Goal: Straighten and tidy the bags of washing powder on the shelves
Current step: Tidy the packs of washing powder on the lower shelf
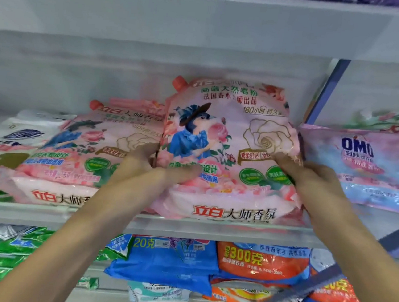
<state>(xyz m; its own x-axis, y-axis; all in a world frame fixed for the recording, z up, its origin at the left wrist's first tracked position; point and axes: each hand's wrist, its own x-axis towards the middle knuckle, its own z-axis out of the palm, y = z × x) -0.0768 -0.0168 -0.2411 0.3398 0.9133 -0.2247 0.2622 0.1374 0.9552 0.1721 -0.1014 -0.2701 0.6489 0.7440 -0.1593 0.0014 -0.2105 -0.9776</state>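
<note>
A pink bag (228,149) on a shelf (27,214) is gripped at its edges by the left hand (142,167) and right hand (311,182).

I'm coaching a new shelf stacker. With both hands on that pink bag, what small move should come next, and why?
Probably lower the pink bag flat and square it beside the matching bag on its left. The left hand and right hand grip its sides, its top stands higher than that neighbour's, and its right edge crowds the OMO bag.
</note>
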